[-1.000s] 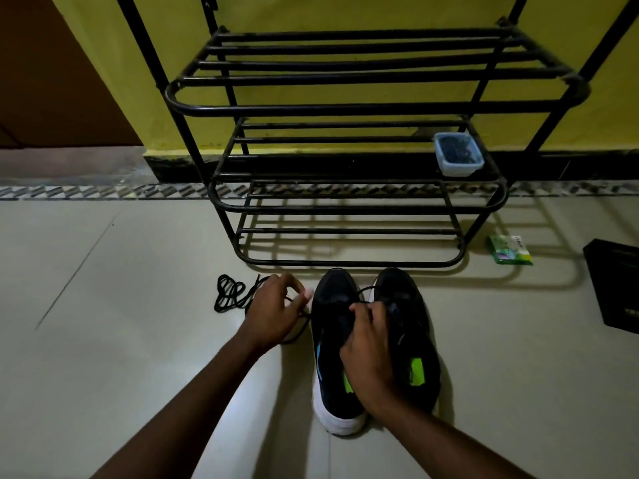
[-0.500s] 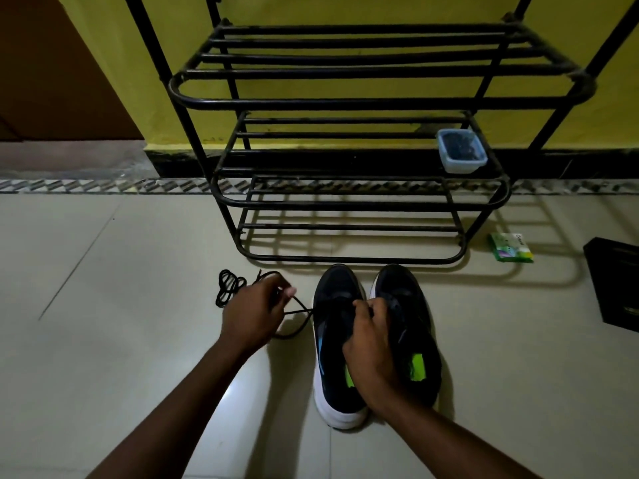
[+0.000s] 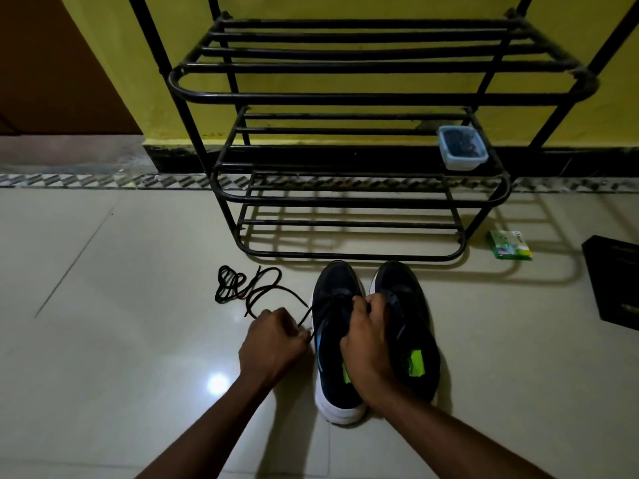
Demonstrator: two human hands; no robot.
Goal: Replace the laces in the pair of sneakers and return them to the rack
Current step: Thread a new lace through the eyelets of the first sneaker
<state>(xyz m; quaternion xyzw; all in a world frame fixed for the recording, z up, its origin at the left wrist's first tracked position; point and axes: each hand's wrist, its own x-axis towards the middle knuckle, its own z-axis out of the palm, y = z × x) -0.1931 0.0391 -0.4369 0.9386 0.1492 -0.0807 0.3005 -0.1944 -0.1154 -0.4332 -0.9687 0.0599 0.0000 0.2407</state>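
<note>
Two dark sneakers stand side by side on the floor, toes toward the rack: the left sneaker (image 3: 333, 292) with a white sole and the right sneaker (image 3: 406, 288). A black lace (image 3: 242, 286) lies partly bunched on the tiles to their left and runs to the left sneaker. My left hand (image 3: 273, 344) pinches that lace just beside the left sneaker. My right hand (image 3: 368, 333) grips the tongue area of the left sneaker, covering its eyelets. The black metal shoe rack (image 3: 352, 98) stands right behind the sneakers.
A small clear box of dark contents (image 3: 462, 146) sits on the rack's middle shelf at the right. A green packet (image 3: 510, 244) and a black box (image 3: 613, 281) lie on the floor to the right. A yellow wall stands behind the rack.
My left hand has drawn back toward me along the lace, from beside the sneaker's toe to beside its middle, leaving more lace lying on the floor. My right hand stays on the left sneaker.
</note>
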